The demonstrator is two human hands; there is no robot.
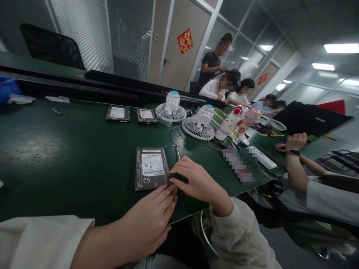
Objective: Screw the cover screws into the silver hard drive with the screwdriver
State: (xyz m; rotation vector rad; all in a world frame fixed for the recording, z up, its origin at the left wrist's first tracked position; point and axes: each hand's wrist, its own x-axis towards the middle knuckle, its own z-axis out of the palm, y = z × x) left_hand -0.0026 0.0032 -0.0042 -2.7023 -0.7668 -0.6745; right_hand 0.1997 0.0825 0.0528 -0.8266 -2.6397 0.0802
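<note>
A hard drive with a white label facing up lies on the green table. At its near right corner the fingertips of both hands come together. My left hand has its fingers pressed together at that corner; whatever is between them is hidden. My right hand is closed, thumb and forefinger pinched by the same corner, with a tiny thing there too small to name. Under the right hand a screwdriver shows its metal shaft pointing away and part of its black handle. Several small screws are scattered beyond the shaft.
Two more hard drives, one farther left and one beside it, lie behind. White fans, a red-and-white bottle and a white power bank-like block stand to the right. A co-worker's arm is at the far right.
</note>
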